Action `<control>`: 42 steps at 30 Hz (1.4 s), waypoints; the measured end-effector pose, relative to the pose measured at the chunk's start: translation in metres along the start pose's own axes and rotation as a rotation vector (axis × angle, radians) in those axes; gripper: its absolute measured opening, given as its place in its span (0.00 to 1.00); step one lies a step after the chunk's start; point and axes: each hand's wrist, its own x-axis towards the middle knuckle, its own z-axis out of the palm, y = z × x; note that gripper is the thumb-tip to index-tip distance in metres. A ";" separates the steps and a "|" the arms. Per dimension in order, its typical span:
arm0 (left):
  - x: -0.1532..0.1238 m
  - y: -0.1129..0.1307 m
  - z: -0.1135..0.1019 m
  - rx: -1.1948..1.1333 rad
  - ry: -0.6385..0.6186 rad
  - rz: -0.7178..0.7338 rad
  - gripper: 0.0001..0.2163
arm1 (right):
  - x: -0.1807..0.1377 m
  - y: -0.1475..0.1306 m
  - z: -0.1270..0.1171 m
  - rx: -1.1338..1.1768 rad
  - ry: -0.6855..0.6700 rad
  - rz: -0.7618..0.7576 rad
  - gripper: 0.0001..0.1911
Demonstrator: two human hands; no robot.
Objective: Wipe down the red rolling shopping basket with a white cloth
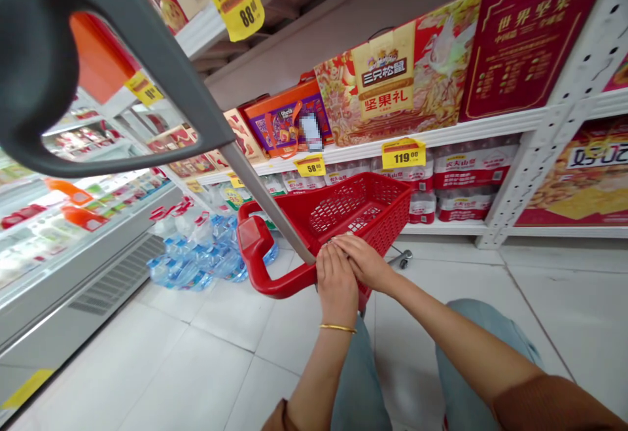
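A red plastic shopping basket on wheels (343,212) stands in front of me, tilted in my view. My left hand (337,280), with a gold bangle (337,328) at the wrist, is closed over the basket's near rim. Right beside it, my right hand (367,262) is closed over the same rim, its fingertips touching my left fingers. The undersides of both grips are hidden. The basket's metal pull bar (267,202) rises to a large grey handle (167,58) at the upper left; neither hand touches that handle. Inside the basket, the visible part of the floor shows only its lattice.
White shelves (441,133) ahead carry nut gift boxes (392,91) above red-labelled bottle packs (466,176). Blue-labelled water bottles (201,254) lie on the tiled floor. A refrigerated display (112,280) lines the left. My knees (483,346) are close behind the basket.
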 end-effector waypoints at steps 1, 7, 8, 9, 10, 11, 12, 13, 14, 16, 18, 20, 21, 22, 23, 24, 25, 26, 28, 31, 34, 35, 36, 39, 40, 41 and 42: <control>0.000 0.000 0.001 -0.016 0.008 -0.005 0.21 | 0.000 0.001 0.003 -0.029 0.003 0.004 0.22; -0.002 -0.007 0.012 -0.070 0.128 0.019 0.21 | -0.001 0.007 0.008 -0.161 0.024 0.018 0.21; -0.001 -0.008 0.014 -0.083 0.148 0.023 0.20 | -0.001 0.008 0.008 -0.178 0.033 0.021 0.21; -0.001 -0.008 0.015 -0.099 0.167 0.026 0.20 | 0.000 0.008 0.008 -0.193 0.041 0.026 0.21; -0.001 -0.009 0.017 -0.117 0.182 0.024 0.20 | 0.000 0.009 0.007 -0.206 0.047 0.032 0.21; 0.000 -0.009 0.019 -0.135 0.195 0.018 0.20 | 0.001 0.010 0.007 -0.218 0.052 0.039 0.21; 0.000 -0.009 0.020 -0.150 0.205 0.011 0.19 | 0.001 0.011 0.007 -0.228 0.056 0.046 0.21; 0.001 -0.009 0.021 -0.162 0.213 0.002 0.19 | 0.002 0.012 0.006 -0.236 0.057 0.053 0.21; 0.001 -0.009 0.023 -0.168 0.220 -0.005 0.19 | 0.002 0.014 0.005 -0.242 0.055 0.061 0.21; 0.002 -0.009 0.025 -0.158 0.230 -0.012 0.18 | 0.001 0.018 0.004 -0.255 0.048 0.079 0.21; 0.002 -0.010 0.028 -0.130 0.234 -0.008 0.18 | 0.000 0.024 0.003 -0.274 0.044 0.099 0.22; 0.002 -0.011 0.032 -0.100 0.232 -0.001 0.18 | -0.002 0.032 0.001 -0.296 0.046 0.117 0.22; 0.001 -0.012 0.034 -0.088 0.230 0.001 0.18 | -0.003 0.036 0.000 -0.305 0.046 0.124 0.22; 0.001 -0.013 0.036 -0.078 0.228 0.004 0.18 | -0.004 0.040 -0.001 -0.313 0.045 0.130 0.21; 0.000 -0.014 0.038 -0.071 0.226 0.007 0.18 | -0.005 0.044 -0.002 -0.320 0.042 0.135 0.21; 0.000 -0.015 0.040 -0.066 0.224 0.010 0.18 | -0.005 0.047 -0.003 -0.326 0.038 0.138 0.21; 0.000 -0.017 0.041 -0.065 0.222 0.012 0.18 | -0.005 0.050 -0.004 -0.331 0.035 0.140 0.21; 0.000 -0.018 0.042 -0.065 0.222 0.014 0.18 | -0.005 0.051 -0.004 -0.334 0.035 0.142 0.21; -0.001 -0.022 0.043 -0.063 0.224 0.018 0.18 | -0.004 0.052 -0.004 -0.333 0.035 0.146 0.20; -0.002 -0.027 0.041 -0.060 0.226 0.017 0.17 | -0.003 0.048 0.000 -0.328 0.039 0.155 0.20; -0.002 -0.032 0.037 -0.077 0.227 -0.011 0.16 | -0.003 0.043 0.006 -0.338 0.040 0.155 0.21; -0.003 -0.033 0.036 -0.088 0.224 -0.019 0.16 | -0.003 0.041 0.008 -0.342 0.042 0.155 0.20; -0.003 -0.034 0.034 -0.100 0.217 -0.026 0.16 | -0.004 0.040 0.010 -0.344 0.045 0.156 0.21; -0.005 -0.037 0.031 -0.126 0.185 -0.027 0.16 | -0.005 0.038 0.015 -0.348 0.054 0.170 0.21; -0.006 -0.039 0.031 -0.129 0.178 -0.026 0.16 | -0.005 0.037 0.017 -0.352 0.057 0.176 0.22; -0.007 -0.040 0.030 -0.129 0.174 -0.026 0.17 | -0.006 0.036 0.018 -0.357 0.057 0.180 0.22; -0.008 -0.042 0.030 -0.131 0.172 -0.026 0.17 | -0.006 0.035 0.019 -0.363 0.057 0.184 0.22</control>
